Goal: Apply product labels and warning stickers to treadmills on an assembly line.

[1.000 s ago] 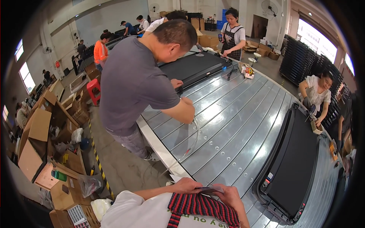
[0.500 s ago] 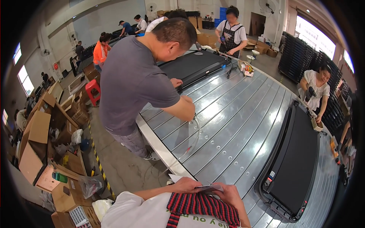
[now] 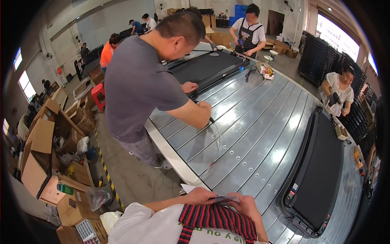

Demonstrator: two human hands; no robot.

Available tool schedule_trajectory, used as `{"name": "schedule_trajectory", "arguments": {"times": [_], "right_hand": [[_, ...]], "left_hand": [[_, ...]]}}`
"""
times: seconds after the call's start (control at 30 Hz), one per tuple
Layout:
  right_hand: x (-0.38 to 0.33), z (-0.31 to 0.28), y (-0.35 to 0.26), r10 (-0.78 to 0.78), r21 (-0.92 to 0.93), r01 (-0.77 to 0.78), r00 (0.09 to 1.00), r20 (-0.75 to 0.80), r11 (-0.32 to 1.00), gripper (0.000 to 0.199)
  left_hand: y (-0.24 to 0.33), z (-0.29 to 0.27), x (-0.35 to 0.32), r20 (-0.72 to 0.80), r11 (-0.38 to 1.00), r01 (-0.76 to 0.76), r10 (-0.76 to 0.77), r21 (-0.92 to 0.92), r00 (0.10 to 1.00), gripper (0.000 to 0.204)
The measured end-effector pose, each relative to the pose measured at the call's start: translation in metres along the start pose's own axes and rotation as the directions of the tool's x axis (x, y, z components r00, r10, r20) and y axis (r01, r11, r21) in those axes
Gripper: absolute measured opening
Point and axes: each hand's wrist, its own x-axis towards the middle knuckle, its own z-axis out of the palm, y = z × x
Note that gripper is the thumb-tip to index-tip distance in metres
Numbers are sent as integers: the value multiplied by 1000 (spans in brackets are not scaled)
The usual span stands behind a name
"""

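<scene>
My left hand (image 3: 200, 196) is closed on the left end of a thin pale sheet (image 3: 222, 199). At the sheet's other end, my right hand (image 3: 246, 205) pinches it with thumb and fingers. A white paper corner (image 3: 188, 188) sticks out beside my left hand; I cannot tell whether it belongs to the same sheet. Both hands are in front of my chest, just off the near corner of the metal-topped table (image 3: 219, 179). A red-and-black striped cloth (image 3: 215, 219) covers part of my white shirt below them.
Two long black panel units, one at right (image 3: 315, 171), one farther off (image 3: 207, 67), lie on the table. A co-worker in grey (image 3: 142, 81) leans over its left edge with a thin hose (image 3: 219, 142). Other people stand around it. Cardboard boxes (image 3: 71, 179) crowd the left floor.
The co-worker in grey has shifted slightly, and the hose has moved with their hand. At right, another person has lifted a hand off the panel's end. My hands barely move.
</scene>
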Motion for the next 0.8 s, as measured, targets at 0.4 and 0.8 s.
{"name": "schedule_trajectory", "arguments": {"times": [0.4, 0.8], "right_hand": [[16, 10, -2, -24, 31, 24, 999, -23, 999, 25], [28, 19, -9, -31, 71, 29, 999, 20, 997, 26]], "left_hand": [[-9, -12, -4, -24, 997, 43, -44, -57, 999, 21], [-18, -6, -17, -81, 994, 68, -75, -82, 994, 20]]}}
